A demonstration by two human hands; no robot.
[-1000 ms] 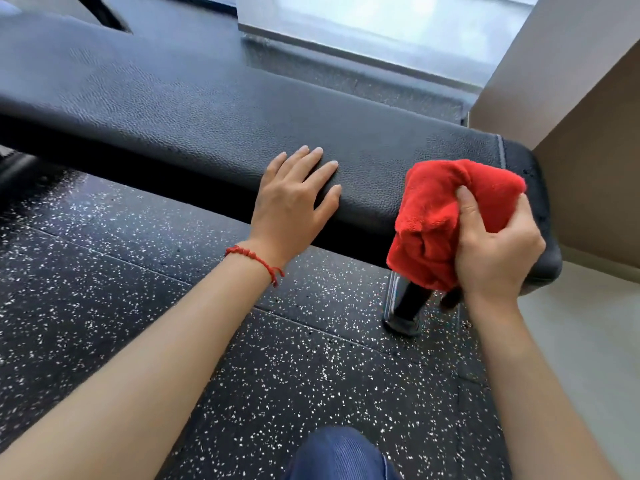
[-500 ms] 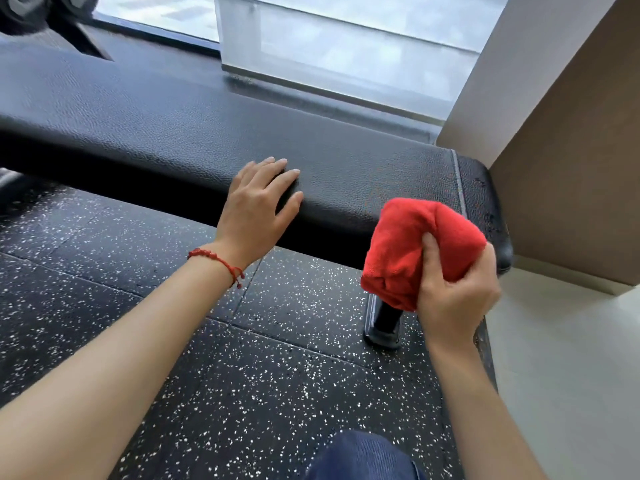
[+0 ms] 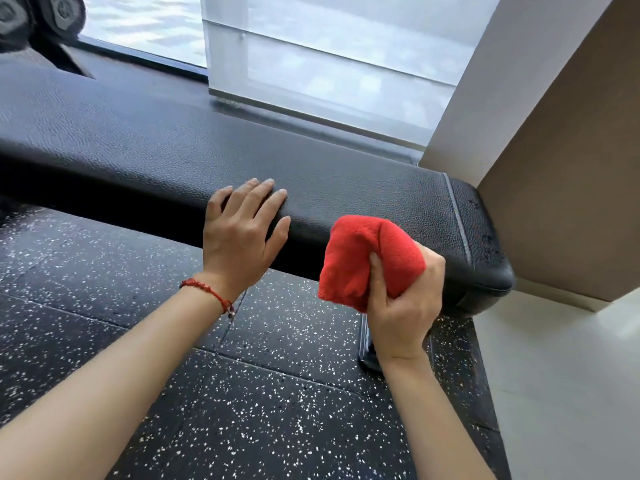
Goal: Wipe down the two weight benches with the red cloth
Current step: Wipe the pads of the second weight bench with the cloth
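A long black padded weight bench (image 3: 166,147) runs across the view from the left to the right wall. My left hand (image 3: 242,233) lies flat on its near edge, fingers apart, a red string bracelet on the wrist. My right hand (image 3: 403,306) grips a bunched red cloth (image 3: 367,261) and presses it against the near side of the bench close to its right end. Only one bench is in view.
The bench's metal foot (image 3: 367,351) stands under my right hand on black speckled rubber flooring (image 3: 242,410). A brown wall panel (image 3: 571,168) and pale floor (image 3: 571,393) sit right of the bench end. Windows (image 3: 311,57) lie behind; dark weights (image 3: 31,15) at top left.
My right hand has slid the red cloth leftward and down along the bench's near side, away from its end. My left hand stays on the bench edge. The view has tilted up.
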